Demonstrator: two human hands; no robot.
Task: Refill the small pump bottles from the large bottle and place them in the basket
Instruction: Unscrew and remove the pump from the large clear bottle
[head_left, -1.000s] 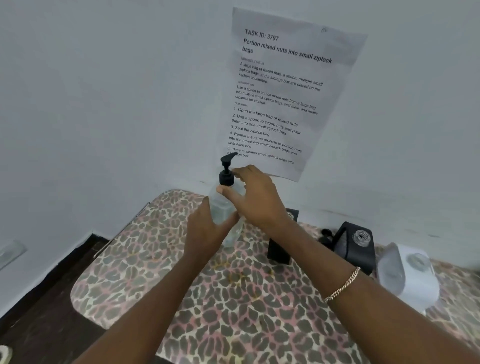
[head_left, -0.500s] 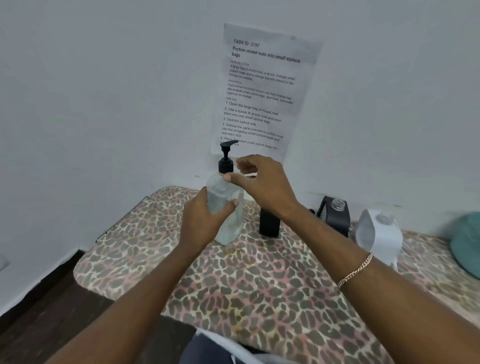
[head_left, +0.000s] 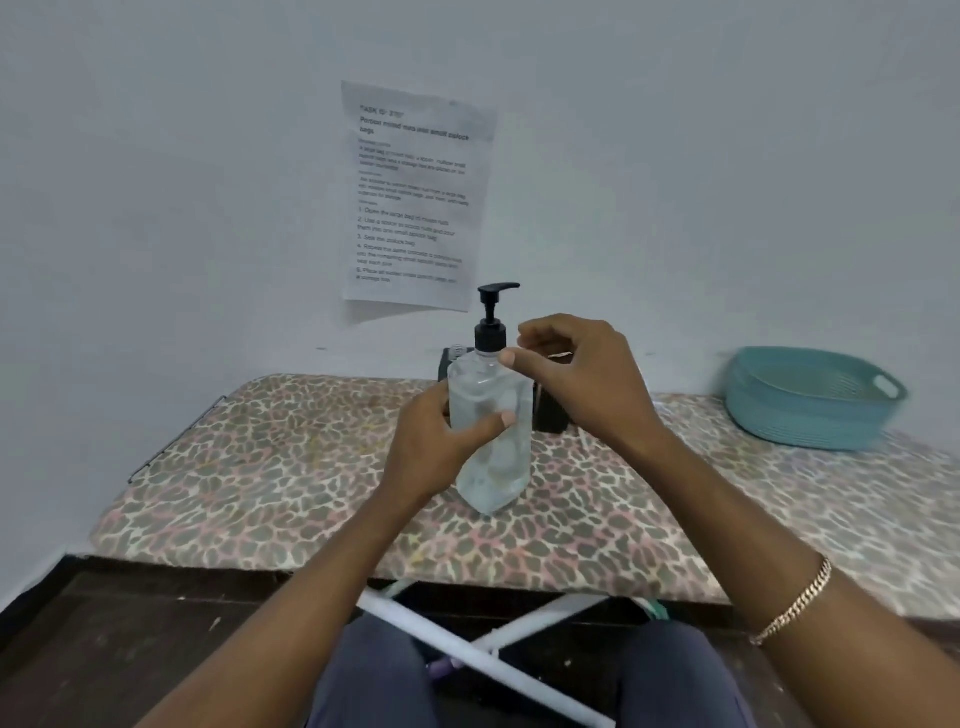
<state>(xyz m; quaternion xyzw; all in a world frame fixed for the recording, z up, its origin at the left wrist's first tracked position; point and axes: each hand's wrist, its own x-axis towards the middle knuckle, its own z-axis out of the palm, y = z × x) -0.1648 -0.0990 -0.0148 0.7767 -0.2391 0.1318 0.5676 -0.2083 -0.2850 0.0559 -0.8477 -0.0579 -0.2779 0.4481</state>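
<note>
A large clear bottle (head_left: 498, 452) with a black pump head stands upright near the middle of the leopard-print table (head_left: 260, 467). My left hand (head_left: 436, 441) wraps around its body. My right hand (head_left: 576, 384) hovers just right of the black pump collar, thumb and fingers curled and apart, the thumb tip close to the collar; whether it touches I cannot tell. Small black bottles (head_left: 550, 415) stand behind the large bottle, mostly hidden by it and my right hand. A teal basket (head_left: 810, 400), empty, sits at the right by the wall.
A printed paper sheet (head_left: 415, 197) hangs on the white wall behind the table. The table's white crossed legs (head_left: 467, 644) and dark floor show below its front edge, above my lap.
The view has pulled back and swung right, bringing the basket into sight. My right hand has come off the pump collar slightly. The left hand keeps its hold on the bottle.
</note>
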